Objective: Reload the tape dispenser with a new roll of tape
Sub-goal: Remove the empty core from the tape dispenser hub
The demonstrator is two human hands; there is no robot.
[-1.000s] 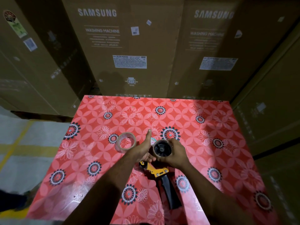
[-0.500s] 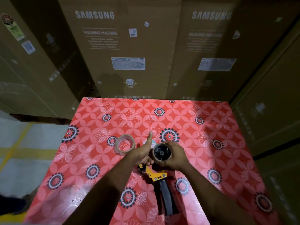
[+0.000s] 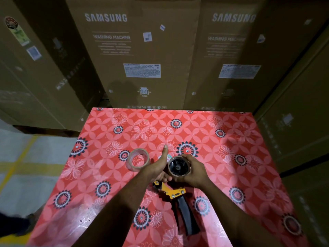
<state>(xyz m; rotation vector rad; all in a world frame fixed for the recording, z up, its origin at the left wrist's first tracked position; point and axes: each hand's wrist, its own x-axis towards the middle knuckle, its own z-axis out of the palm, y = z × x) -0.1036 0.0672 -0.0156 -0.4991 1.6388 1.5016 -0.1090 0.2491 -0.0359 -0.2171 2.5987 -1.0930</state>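
Observation:
A yellow tape dispenser with a black handle lies on the red floral table, handle toward me. Its black spool wheel carries a brown ring around it, an old core as far as I can tell. My right hand wraps around that ring from the right. My left hand grips the dispenser's front end beside the wheel, thumb pointing up and away. A clear tape roll lies flat on the table just left of my left hand, untouched.
Tall cardboard washing-machine boxes stand against the table's far edge and along the right side. Grey floor with a yellow line lies to the left. A small light object peeks out behind my left thumb.
Both hands and the dispenser stay in the same grip. The view has shifted slightly. The clear roll has not moved.

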